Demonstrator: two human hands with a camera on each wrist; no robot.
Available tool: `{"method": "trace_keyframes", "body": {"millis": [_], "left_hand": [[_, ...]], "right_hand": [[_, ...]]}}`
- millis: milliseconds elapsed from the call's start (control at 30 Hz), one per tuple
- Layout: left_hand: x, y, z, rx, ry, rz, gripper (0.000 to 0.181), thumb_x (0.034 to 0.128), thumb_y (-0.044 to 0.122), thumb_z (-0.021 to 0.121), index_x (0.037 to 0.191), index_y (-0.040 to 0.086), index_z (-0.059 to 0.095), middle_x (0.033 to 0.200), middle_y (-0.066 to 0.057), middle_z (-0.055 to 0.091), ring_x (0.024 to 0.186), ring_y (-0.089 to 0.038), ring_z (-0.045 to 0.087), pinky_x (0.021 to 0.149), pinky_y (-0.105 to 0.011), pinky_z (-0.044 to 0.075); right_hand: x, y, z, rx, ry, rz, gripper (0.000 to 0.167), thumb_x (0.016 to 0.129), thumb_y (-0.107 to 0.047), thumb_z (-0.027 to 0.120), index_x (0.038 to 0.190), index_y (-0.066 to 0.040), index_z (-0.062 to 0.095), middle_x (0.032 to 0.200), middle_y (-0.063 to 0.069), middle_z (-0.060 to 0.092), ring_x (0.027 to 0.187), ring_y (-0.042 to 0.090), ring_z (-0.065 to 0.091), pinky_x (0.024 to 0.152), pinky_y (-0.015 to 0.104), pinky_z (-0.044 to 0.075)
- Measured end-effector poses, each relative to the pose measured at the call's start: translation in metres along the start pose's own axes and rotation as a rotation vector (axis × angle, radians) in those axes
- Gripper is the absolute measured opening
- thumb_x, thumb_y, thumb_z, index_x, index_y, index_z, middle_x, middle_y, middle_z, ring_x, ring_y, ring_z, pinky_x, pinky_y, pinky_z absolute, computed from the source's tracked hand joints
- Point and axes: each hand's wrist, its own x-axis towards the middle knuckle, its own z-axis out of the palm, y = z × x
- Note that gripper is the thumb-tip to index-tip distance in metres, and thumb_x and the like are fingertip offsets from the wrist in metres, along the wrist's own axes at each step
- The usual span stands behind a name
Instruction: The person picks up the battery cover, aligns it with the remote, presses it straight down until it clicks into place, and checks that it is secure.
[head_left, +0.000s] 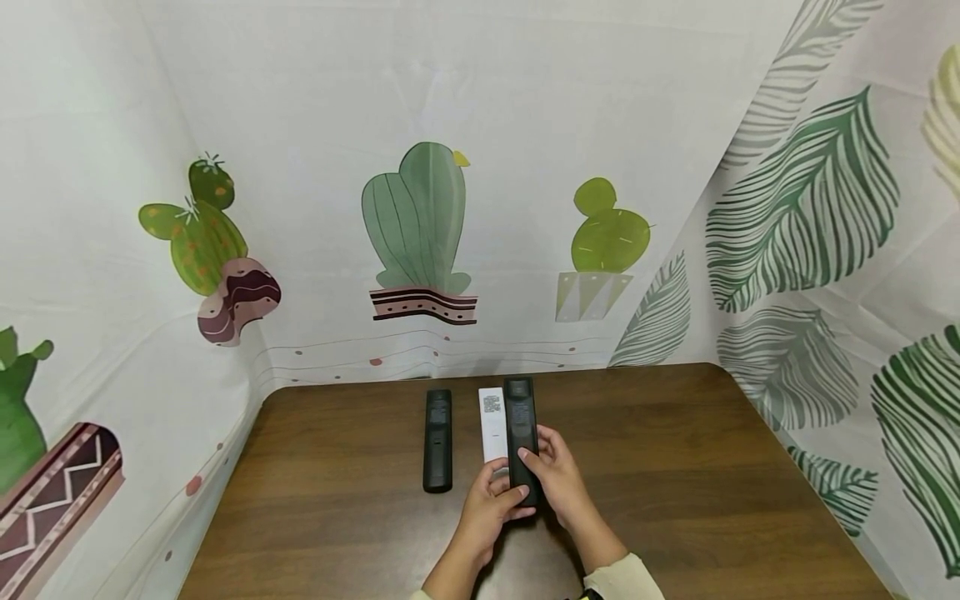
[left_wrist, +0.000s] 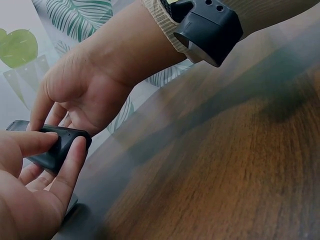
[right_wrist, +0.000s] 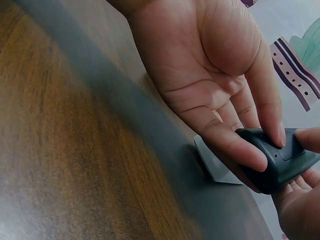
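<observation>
Both hands hold a black remote control (head_left: 521, 429) above the table, its back with a printed label facing up. My left hand (head_left: 487, 508) grips its near end, thumb on top and fingers beneath. Farther along the right edge, my right hand (head_left: 564, 483) holds it with the thumb pressed on the back. In the right wrist view the black remote's near end (right_wrist: 270, 172) shows a cover seam under the thumbs. A white remote control (head_left: 492, 425) lies just left of it, its near end hidden by the left hand. Another black remote control (head_left: 438, 442) lies farther left.
The brown wooden table (head_left: 337, 500) has a back edge against a white cloth (head_left: 525, 100) printed with cacti and leaves. The cloth also hangs along both sides. A dark wrist camera (left_wrist: 210, 32) sits on the right sleeve.
</observation>
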Motion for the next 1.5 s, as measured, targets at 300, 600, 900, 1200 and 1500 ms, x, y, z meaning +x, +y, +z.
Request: {"method": "trace_keyframes", "body": {"millis": [300,600,900,1200,1500], "left_hand": [[0.0005,-0.0009,0.0004,-0.010,-0.001,-0.003,0.058,0.0916,0.002,0.067,0.144,0.002,0.041,0.116,-0.018,0.071,0.100,-0.028,0.072,0.082,-0.042,0.063],[0.0002,0.0014,0.0016,-0.019,-0.010,0.016,0.058,0.0932,0.002,0.065,0.146,0.003,0.041,0.122,-0.020,0.068,0.103,-0.027,0.071,0.085,-0.043,0.062],[0.0002,0.0031,0.0029,-0.040,-0.033,0.026,0.057,0.0955,0.002,0.063,0.148,0.002,0.039,0.125,-0.021,0.067,0.105,-0.028,0.071,0.087,-0.043,0.061],[-0.0002,0.0048,0.0031,-0.030,-0.048,0.038,0.057,0.0982,0.003,0.058,0.150,0.001,0.036,0.128,-0.021,0.065,0.109,-0.028,0.070,0.089,-0.042,0.061],[0.0016,0.0032,0.0043,-0.022,-0.075,0.045,0.062,0.0990,0.003,0.056,0.155,-0.001,0.030,0.139,-0.025,0.059,0.113,-0.027,0.068,0.092,-0.042,0.060]], "right_hand": [[-0.0013,-0.0021,0.0002,0.003,0.006,-0.003,0.054,0.096,-0.007,0.066,0.145,-0.004,0.045,0.127,0.022,0.060,0.101,0.011,0.065,0.085,0.022,0.053],[-0.0044,-0.0059,-0.0019,-0.052,0.004,0.012,0.056,0.099,-0.014,0.063,0.151,-0.008,0.044,0.133,0.021,0.060,0.107,0.018,0.065,0.086,0.023,0.052],[-0.0052,-0.0078,-0.0034,-0.074,0.004,-0.002,0.058,0.098,-0.013,0.064,0.152,-0.008,0.044,0.132,0.020,0.061,0.109,0.021,0.063,0.087,0.023,0.051],[-0.0079,-0.0086,-0.0007,-0.203,0.045,-0.047,0.065,0.092,-0.012,0.073,0.150,-0.004,0.045,0.129,0.020,0.061,0.113,0.028,0.060,0.092,0.029,0.049],[-0.0080,-0.0083,-0.0021,-0.291,0.061,-0.056,0.072,0.089,-0.013,0.076,0.151,-0.001,0.041,0.129,0.023,0.057,0.111,0.030,0.062,0.088,0.027,0.051]]}}
